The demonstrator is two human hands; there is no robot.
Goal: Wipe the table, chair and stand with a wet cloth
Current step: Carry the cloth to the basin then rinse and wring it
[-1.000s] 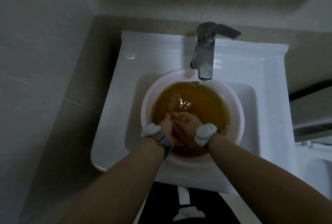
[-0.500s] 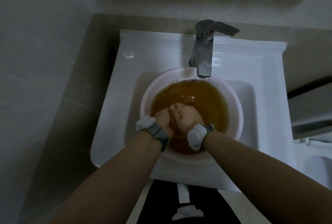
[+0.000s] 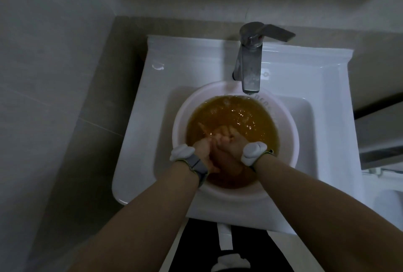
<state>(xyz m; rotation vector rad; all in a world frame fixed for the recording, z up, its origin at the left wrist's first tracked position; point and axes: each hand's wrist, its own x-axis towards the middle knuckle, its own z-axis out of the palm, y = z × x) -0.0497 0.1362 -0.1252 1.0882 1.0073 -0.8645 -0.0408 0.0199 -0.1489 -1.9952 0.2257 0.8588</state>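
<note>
Left hand (image 3: pixel 204 151) and right hand (image 3: pixel 231 143) meet underwater in the basin (image 3: pixel 180 119), likely wetting the cloth. Fingers' grasp: cannot tell.

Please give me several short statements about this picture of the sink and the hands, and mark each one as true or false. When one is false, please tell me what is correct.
1. The left hand and the right hand are in the brown water of the round pale plastic basin. True.
2. The basin stands on the floor. False: it sits in the white ceramic sink.
3. The spout of the grey metal tap ends over the basin's far rim. True.
4. Only the left wrist bears a device. False: a white wrist device sits on the left wrist and another on the right.
</note>
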